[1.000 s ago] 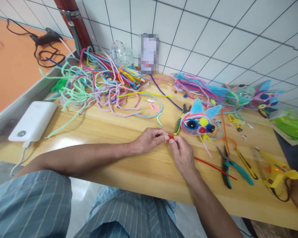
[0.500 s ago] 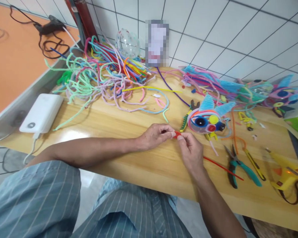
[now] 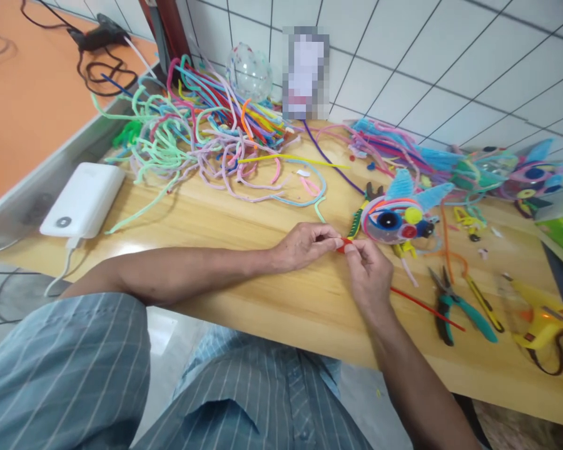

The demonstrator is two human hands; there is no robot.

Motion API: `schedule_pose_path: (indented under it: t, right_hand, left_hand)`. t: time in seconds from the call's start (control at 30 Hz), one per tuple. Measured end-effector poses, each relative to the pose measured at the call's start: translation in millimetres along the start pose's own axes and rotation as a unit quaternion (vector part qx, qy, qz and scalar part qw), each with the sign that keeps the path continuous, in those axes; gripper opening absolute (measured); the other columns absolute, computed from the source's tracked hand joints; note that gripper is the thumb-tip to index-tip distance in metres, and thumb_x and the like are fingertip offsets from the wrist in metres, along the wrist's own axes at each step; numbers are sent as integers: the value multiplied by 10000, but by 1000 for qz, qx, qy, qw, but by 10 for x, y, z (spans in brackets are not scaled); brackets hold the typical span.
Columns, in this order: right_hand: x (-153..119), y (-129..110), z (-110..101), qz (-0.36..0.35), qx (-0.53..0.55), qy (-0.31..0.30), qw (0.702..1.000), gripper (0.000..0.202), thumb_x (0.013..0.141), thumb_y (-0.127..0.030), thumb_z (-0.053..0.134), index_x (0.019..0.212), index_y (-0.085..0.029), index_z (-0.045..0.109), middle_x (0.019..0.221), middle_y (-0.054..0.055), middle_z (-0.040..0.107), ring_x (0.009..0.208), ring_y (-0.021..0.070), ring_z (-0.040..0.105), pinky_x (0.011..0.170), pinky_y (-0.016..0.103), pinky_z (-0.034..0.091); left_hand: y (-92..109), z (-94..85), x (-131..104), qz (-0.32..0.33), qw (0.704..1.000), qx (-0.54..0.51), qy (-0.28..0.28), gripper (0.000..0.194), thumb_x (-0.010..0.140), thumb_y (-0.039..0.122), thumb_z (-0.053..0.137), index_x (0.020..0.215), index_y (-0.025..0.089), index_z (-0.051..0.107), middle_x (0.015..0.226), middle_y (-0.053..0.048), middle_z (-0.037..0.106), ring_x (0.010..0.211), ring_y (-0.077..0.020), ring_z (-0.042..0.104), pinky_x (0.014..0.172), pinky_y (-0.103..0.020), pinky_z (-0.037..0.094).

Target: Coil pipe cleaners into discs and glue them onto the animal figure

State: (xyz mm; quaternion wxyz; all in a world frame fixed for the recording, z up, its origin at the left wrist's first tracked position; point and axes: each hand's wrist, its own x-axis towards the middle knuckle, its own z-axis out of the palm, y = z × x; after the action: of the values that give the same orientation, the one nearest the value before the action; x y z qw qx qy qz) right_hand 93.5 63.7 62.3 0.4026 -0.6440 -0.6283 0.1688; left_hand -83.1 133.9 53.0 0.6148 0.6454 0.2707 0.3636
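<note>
My left hand [image 3: 304, 247] and my right hand [image 3: 370, 272] meet above the front part of the table, fingertips pinched together. Between them is a small red piece of pipe cleaner [image 3: 343, 245], bent or coiled tightly and mostly covered by the fingers. A straight red length [image 3: 425, 307] comes out behind my right hand and reaches the teal-handled pliers [image 3: 457, 303]; whether it joins the held piece is hidden. Just beyond my right hand sits a clear ball decorated as an animal head [image 3: 394, 222], with blue ears and button-like eyes. Green-handled pliers [image 3: 355, 222] lie beside it.
A big heap of pipe cleaners [image 3: 169, 140] fills the back left, near a white power bank [image 3: 82, 200]. A phone [image 3: 304, 75] leans on the tiled wall. At right lie a yellow cutter [image 3: 484, 303] and a yellow glue gun [image 3: 544, 322]. More decorated balls [image 3: 528, 178] stand behind.
The whole view has shifted slightly, so the table things appear a little higher and further right. Both hands keep their pinch on the red piece, with little visible change.
</note>
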Motion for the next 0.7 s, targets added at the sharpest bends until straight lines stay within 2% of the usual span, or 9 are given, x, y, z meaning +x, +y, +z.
schedule_pose_path:
  t: [0.13,0.4,0.7]
  right_hand:
    - [18,17,-11,-14,-4,-9,1000,234,982,-383,573,821,-223,630,677,-42,569,629,154,505,649,307,385]
    - [21,-7,-25,-33,6,-12,999,204,976,-353,569,815,-234,610,693,-36,560,640,158,500,655,309,397]
    - [37,22,-1,-12,32,-15,999,185,977,-421,607,958,-238,622,800,-11,688,692,177,625,684,322,468]
  left_hand:
    - [18,-10,3,2,1000,-16,-20,376,942,486,638,814,133,664,700,31,519,674,-101,448,674,-248,380]
    - [-24,-20,4,0,1000,-18,-22,427,915,551,678,885,127,723,828,-27,658,781,-138,555,758,-270,455]
    - [11,-12,16,11,1000,-8,-4,369,916,485,684,818,129,697,762,-14,659,710,-115,551,722,-250,463]
